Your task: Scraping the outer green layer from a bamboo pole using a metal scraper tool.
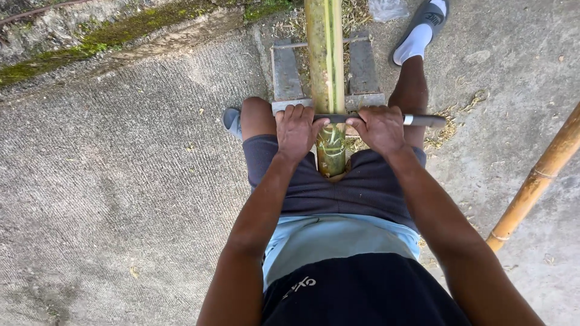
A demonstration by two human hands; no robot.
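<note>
A thick green-yellow bamboo pole (325, 54) runs away from me between my knees, its near end resting against my lap. A long dark knife (423, 121) lies crosswise on top of the pole. My left hand (297, 130) grips the blade's left end, just left of the pole. My right hand (380, 128) grips the knife just right of the pole, with the dark handle and its metal ferrule sticking out to the right. The middle of the blade is visible between the two hands on the bamboo.
The pole rests on a low grey wooden frame (287, 75). A second tan bamboo pole (538, 178) leans at the right edge. My feet wear grey slides, the right one (423, 27) with a white sock. Mossy stone kerb (121, 30) at top left; concrete ground all round.
</note>
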